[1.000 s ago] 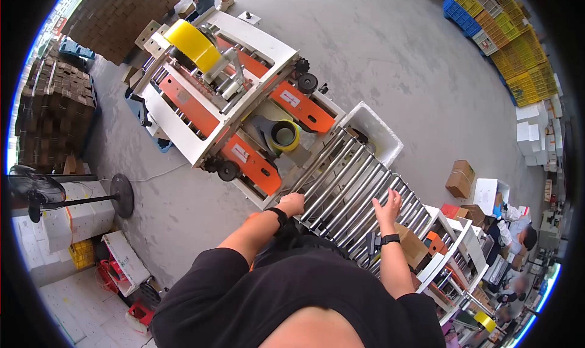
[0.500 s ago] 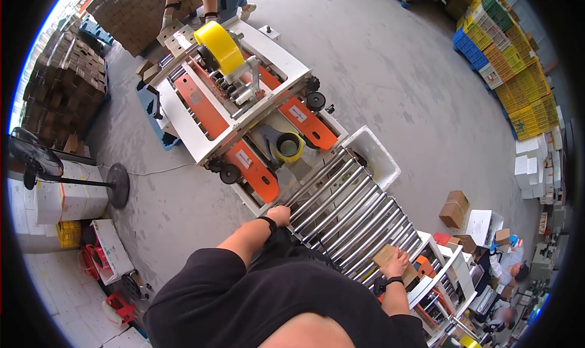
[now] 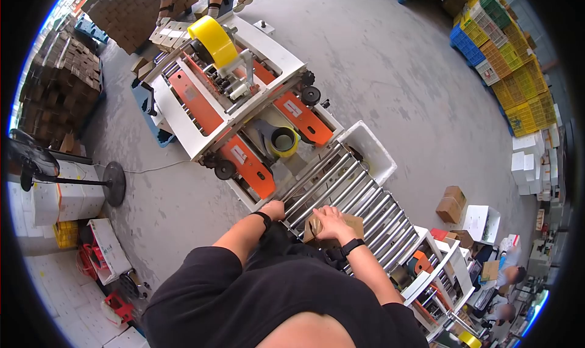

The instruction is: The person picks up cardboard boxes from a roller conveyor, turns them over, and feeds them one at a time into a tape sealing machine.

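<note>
My right hand (image 3: 332,224) lies over a small brown cardboard box (image 3: 354,224), its fingers curled onto the top and far edge. The box rests on the steel rollers of a conveyor (image 3: 381,217), near its left side. My left hand (image 3: 275,210) is closed at the conveyor's near-left edge, beside the roller ends; what its fingers grip is hidden. Just beyond my left hand stands a carton-sealing machine (image 3: 204,142) with orange side guides and a large roll of yellow tape (image 3: 213,42) on top.
A white foam bin (image 3: 368,150) stands beside the conveyor. Another sealing machine (image 3: 436,281) is at the lower right. A co-worker's hands (image 3: 163,20) handle boxes at the far end. A fan (image 3: 114,183) stands left; stacked cartons (image 3: 58,98) and yellow crates (image 3: 518,86) line the sides.
My right hand has moved left along the rollers with the cardboard box, from the second machine's end to near my left hand. My left hand stays at the conveyor edge.
</note>
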`<state>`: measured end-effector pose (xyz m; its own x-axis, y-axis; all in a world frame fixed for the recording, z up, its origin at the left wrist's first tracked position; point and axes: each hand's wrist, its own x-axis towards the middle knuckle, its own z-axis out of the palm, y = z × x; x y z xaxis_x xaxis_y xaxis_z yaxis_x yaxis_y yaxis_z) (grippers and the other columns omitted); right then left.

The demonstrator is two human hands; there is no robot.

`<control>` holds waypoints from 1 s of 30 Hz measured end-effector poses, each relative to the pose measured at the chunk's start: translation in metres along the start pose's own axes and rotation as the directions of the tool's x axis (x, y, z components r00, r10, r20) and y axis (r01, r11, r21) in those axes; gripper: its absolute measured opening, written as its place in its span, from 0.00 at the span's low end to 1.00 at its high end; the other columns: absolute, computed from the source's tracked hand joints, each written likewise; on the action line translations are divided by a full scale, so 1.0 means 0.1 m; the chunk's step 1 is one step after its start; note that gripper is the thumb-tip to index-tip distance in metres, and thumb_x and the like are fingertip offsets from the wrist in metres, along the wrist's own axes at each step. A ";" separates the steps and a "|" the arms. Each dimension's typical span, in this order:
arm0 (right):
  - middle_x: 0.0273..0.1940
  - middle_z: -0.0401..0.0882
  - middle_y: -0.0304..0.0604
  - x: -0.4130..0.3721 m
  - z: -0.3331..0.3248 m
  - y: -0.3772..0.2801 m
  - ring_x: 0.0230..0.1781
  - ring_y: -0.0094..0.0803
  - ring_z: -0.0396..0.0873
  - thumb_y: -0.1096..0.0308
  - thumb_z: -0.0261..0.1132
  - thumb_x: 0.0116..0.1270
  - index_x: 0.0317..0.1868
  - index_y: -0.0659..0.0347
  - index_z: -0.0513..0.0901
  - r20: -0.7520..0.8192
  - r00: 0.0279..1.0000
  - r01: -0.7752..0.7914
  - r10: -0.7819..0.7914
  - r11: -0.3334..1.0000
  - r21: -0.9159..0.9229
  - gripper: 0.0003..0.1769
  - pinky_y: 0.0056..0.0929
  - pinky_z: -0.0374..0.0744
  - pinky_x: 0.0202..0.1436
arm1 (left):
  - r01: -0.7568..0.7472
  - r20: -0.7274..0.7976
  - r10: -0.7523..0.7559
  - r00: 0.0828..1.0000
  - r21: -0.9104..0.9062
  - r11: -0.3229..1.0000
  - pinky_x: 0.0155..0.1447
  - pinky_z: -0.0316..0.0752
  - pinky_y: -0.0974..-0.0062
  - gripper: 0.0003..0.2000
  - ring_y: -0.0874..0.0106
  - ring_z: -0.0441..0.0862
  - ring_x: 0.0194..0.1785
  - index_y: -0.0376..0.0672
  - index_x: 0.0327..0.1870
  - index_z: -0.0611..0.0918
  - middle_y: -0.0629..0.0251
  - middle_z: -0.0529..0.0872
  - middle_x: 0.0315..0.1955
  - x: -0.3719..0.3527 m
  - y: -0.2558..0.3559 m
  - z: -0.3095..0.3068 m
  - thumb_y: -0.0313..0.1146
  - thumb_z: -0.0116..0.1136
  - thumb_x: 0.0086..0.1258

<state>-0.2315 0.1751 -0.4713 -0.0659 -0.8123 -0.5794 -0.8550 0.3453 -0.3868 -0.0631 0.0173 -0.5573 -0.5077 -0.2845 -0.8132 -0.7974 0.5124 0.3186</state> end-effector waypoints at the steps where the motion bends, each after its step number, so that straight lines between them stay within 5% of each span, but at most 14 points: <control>1: 0.58 0.60 0.51 0.12 -0.08 -0.02 0.61 0.49 0.56 0.55 0.70 0.34 0.61 0.55 0.65 0.061 0.996 0.067 -0.069 0.997 0.032 0.47 0.45 0.61 0.61 | -0.007 -0.012 0.007 1.000 -0.021 1.000 0.51 0.72 0.65 0.15 0.57 0.77 0.49 0.36 0.40 0.80 0.50 0.79 0.44 0.00 0.00 -0.01 0.32 0.54 0.51; 3: 0.58 0.63 0.48 0.38 -0.08 0.07 0.63 0.47 0.56 0.59 0.70 0.38 0.61 0.53 0.65 -0.090 0.994 0.076 -0.067 0.993 0.093 0.45 0.43 0.62 0.62 | -0.031 -0.066 0.026 0.997 -0.080 0.996 0.52 0.71 0.63 0.17 0.56 0.76 0.49 0.34 0.44 0.77 0.49 0.78 0.45 0.00 -0.05 -0.03 0.32 0.51 0.54; 5: 0.55 0.67 0.45 0.51 -0.11 0.22 0.59 0.45 0.62 0.67 0.66 0.45 0.58 0.53 0.68 -0.307 0.940 -0.103 0.148 0.982 0.157 0.35 0.39 0.66 0.59 | 0.059 -0.145 -0.079 0.986 -0.139 0.989 0.50 0.71 0.60 0.18 0.54 0.76 0.48 0.36 0.48 0.73 0.49 0.78 0.44 -0.08 0.01 -0.08 0.31 0.50 0.55; 7: 0.52 0.69 0.44 0.52 -0.05 0.51 0.54 0.44 0.66 0.72 0.63 0.47 0.52 0.54 0.73 -0.468 0.820 -0.252 0.330 0.942 0.223 0.27 0.37 0.69 0.57 | -0.024 -0.280 -0.032 0.959 -0.196 0.980 0.49 0.71 0.60 0.19 0.54 0.76 0.47 0.40 0.50 0.71 0.51 0.78 0.42 -0.18 0.10 -0.14 0.31 0.50 0.55; 9: 0.47 0.71 0.43 0.37 -0.01 0.70 0.51 0.43 0.68 0.73 0.61 0.47 0.43 0.55 0.78 -0.404 0.776 -0.363 0.485 0.866 0.343 0.18 0.37 0.69 0.55 | -0.166 -0.398 0.096 0.912 -0.145 0.975 0.48 0.71 0.60 0.19 0.55 0.75 0.46 0.42 0.50 0.71 0.53 0.77 0.40 -0.23 0.18 -0.20 0.31 0.51 0.54; 11: 0.41 0.72 0.45 0.14 0.03 0.73 0.47 0.44 0.70 0.72 0.60 0.48 0.28 0.52 0.82 -0.352 0.761 -0.481 0.544 0.838 0.256 0.07 0.38 0.72 0.49 | -0.348 -0.471 0.305 0.828 -0.005 0.937 0.46 0.71 0.62 0.18 0.56 0.74 0.45 0.45 0.48 0.73 0.56 0.75 0.38 -0.25 0.28 -0.18 0.32 0.51 0.54; 13: 0.37 0.77 0.48 -0.04 0.12 0.73 0.41 0.43 0.75 0.67 0.61 0.49 0.28 0.51 0.84 -0.179 0.818 -0.484 0.546 0.823 0.297 0.06 0.36 0.74 0.46 | -0.474 -0.472 0.450 0.758 0.076 0.877 0.46 0.71 0.62 0.16 0.58 0.73 0.45 0.47 0.44 0.76 0.59 0.74 0.36 -0.23 0.40 -0.19 0.32 0.53 0.52; 15: 0.32 0.80 0.50 -0.14 0.36 0.68 0.36 0.42 0.78 0.61 0.62 0.49 0.30 0.51 0.85 -0.030 0.888 -0.360 0.459 0.734 0.576 0.09 0.34 0.76 0.43 | -0.516 -0.428 0.534 0.729 0.169 0.840 0.46 0.70 0.64 0.15 0.60 0.72 0.45 0.49 0.42 0.78 0.61 0.73 0.37 -0.18 0.52 -0.20 0.33 0.55 0.51; 17: 0.33 0.81 0.50 -0.21 0.43 0.44 0.38 0.40 0.79 0.58 0.63 0.49 0.44 0.57 0.80 0.176 0.861 -0.473 0.478 0.624 0.622 0.21 0.33 0.76 0.43 | -0.493 -0.328 0.563 0.758 0.277 0.825 0.47 0.69 0.65 0.14 0.61 0.71 0.47 0.50 0.42 0.79 0.62 0.73 0.39 -0.14 0.62 -0.19 0.34 0.55 0.51; 19: 0.35 0.80 0.51 -0.24 0.47 0.31 0.40 0.41 0.78 0.59 0.63 0.50 0.49 0.61 0.76 0.049 0.885 -0.415 0.463 0.735 0.536 0.25 0.34 0.75 0.44 | -0.496 -0.266 0.594 0.759 0.353 0.793 0.49 0.68 0.66 0.15 0.63 0.71 0.48 0.51 0.42 0.80 0.63 0.74 0.40 -0.11 0.71 -0.22 0.34 0.54 0.51; 24: 0.39 0.79 0.54 -0.18 0.42 0.29 0.43 0.47 0.76 0.64 0.60 0.52 0.51 0.64 0.74 0.117 0.906 -0.409 0.406 0.775 0.482 0.24 0.39 0.74 0.46 | -0.495 -0.079 0.600 0.796 0.487 0.720 0.50 0.68 0.66 0.13 0.63 0.70 0.51 0.49 0.42 0.79 0.62 0.75 0.41 -0.08 0.77 -0.27 0.35 0.54 0.54; 30: 0.42 0.75 0.52 -0.33 0.48 0.18 0.43 0.45 0.76 0.69 0.55 0.56 0.59 0.57 0.67 0.055 0.953 -0.302 0.297 0.934 0.190 0.26 0.39 0.76 0.43 | -0.534 -0.102 0.708 0.699 0.583 0.611 0.45 0.73 0.69 0.14 0.64 0.73 0.45 0.50 0.43 0.76 0.63 0.74 0.37 0.08 0.67 -0.16 0.34 0.55 0.53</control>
<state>-0.2206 0.2308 -0.4932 -0.2883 -0.6458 -0.7070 -0.6814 0.6571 -0.3224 -0.1258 0.0363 -0.5343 -0.9526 0.0815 -0.2933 -0.0260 0.9382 0.3452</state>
